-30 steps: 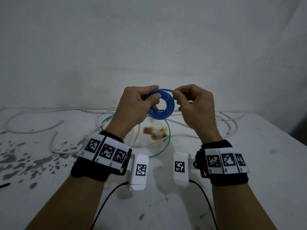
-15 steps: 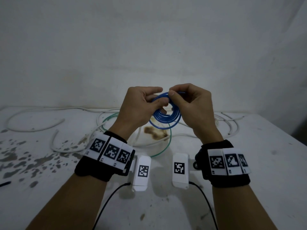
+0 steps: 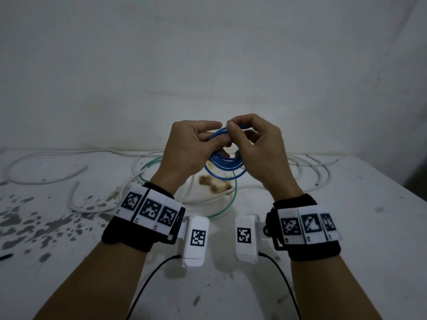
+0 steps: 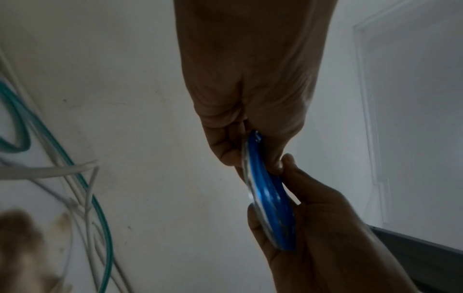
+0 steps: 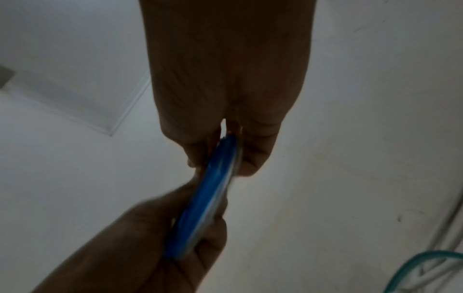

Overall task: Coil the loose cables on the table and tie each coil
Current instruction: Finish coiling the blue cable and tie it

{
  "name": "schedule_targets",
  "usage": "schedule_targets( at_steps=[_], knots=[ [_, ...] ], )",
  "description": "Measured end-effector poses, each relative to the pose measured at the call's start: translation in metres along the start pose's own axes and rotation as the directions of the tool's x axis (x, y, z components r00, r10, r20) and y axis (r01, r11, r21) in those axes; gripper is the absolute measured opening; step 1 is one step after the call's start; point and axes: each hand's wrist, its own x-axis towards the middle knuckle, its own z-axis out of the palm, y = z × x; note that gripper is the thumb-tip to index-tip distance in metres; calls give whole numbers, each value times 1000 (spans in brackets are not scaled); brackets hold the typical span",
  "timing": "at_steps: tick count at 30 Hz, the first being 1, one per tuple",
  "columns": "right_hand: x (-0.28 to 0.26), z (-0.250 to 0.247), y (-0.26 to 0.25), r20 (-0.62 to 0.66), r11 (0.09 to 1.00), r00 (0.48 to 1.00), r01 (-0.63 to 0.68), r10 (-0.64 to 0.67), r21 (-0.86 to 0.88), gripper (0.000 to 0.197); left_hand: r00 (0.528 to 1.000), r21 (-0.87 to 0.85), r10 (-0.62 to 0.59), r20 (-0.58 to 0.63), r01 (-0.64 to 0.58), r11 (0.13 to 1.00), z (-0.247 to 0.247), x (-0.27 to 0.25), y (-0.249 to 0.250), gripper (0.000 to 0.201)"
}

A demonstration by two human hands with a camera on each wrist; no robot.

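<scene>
A small blue cable coil hangs in the air above the table, held between both hands. My left hand grips its left side with thumb and curled fingers. My right hand pinches a strand at the top of the coil. The left wrist view shows the blue coil edge-on between my left hand and my right hand. From the right wrist, the blue coil runs from my right hand to my left hand. One loop sags lower than the rest.
Loose white cables and a green cable sprawl across the back half of the white table. A brown stain lies under the hands. Dark paint specks cover the left side. A wall stands behind.
The hands have come closer together and the coil has sunk a little. My right hand now pinches the coil's top, right beside my left fingertips.
</scene>
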Motion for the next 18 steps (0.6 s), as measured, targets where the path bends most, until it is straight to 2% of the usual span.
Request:
schedule_targets(
  at_steps=[2, 4, 8, 14, 18],
  knots=[
    [-1, 9, 3, -58, 999, 997, 44, -43, 7, 8, 1000, -56, -11, -8, 11, 998, -2, 1, -1, 39],
    [-2, 14, 5, -119, 997, 992, 43, -35, 60, 9, 1000, -79, -13, 1, 13, 997, -3, 1, -2, 31],
    [-1, 12, 9, -162, 994, 987, 28, -11, 107, 7, 999, -53, -2, 50, 5, 999, 0, 0, -2, 20],
    [-3, 13, 8, -270, 991, 962, 70, -36, 116, 7, 975, -124, -183, 129, 199, 972, 7, -2, 3, 23],
    [-3, 12, 9, -273, 994, 962, 31, -1, 105, 4, 983, -38, -147, 108, 152, 988, 3, -1, 4, 14]
  ],
)
